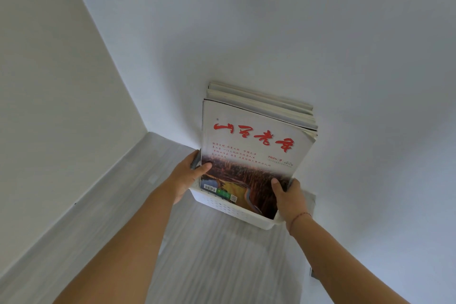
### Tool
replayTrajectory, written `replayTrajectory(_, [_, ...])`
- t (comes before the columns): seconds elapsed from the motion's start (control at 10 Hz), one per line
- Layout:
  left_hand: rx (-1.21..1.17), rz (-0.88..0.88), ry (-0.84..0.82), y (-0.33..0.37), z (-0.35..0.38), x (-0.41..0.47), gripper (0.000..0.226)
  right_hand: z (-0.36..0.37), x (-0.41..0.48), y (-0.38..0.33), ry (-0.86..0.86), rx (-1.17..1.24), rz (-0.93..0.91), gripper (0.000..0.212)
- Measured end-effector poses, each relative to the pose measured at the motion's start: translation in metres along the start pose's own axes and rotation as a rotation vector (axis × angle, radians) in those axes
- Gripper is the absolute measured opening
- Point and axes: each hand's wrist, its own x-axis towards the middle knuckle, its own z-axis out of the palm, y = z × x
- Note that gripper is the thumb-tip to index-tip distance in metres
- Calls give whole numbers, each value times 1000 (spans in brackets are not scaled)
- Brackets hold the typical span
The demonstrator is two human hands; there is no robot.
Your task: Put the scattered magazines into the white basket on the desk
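A stack of magazines [249, 145] stands upright in the white basket [229, 207], its lower edges down inside the basket and the greater part rising well above the rim. The front magazine faces the camera: a pale cover with large red brush-style characters across the upper half, smaller red lines of text beneath, a picture of reddish-brown reeds and yellow ground on the lower half, and a barcode at the bottom corner nearest the left hand. Behind it, several more magazines show only as layered top edges, fanned slightly away from the hands and leaning toward the white wall [296, 32]. The left hand [190, 175] grasps the stack at its side edge, thumb pressed on the front cover and fingers wrapped round the back. The right hand [288, 195] grips the opposite side lower down, thumb on the cover just above the basket's rim, fingers hidden behind the stack; a thin red cord [299, 217] circles that wrist. The basket, with small perforations in its front wall, sits between the two hands on the light grey wood-grain worktop [209, 261], pushed up close to the wall beyond the hands. Off past the left hand, the worktop runs into a corner where a second white wall meets it.
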Motion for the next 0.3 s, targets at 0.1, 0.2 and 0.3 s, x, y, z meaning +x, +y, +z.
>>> replayTrajectory(0.1, [49,9,64,-5,5,-1,66,-3,-2,-2,-27,14,23,48])
replayTrajectory(0.2, [57,-14,140,1,6,-6,82,-11,-4,-8,-65,-16,25,50])
replayTrajectory(0.3, [30,-31,271,-13,12,-32,86,-25,-18,-12,-15,-109,-19,57])
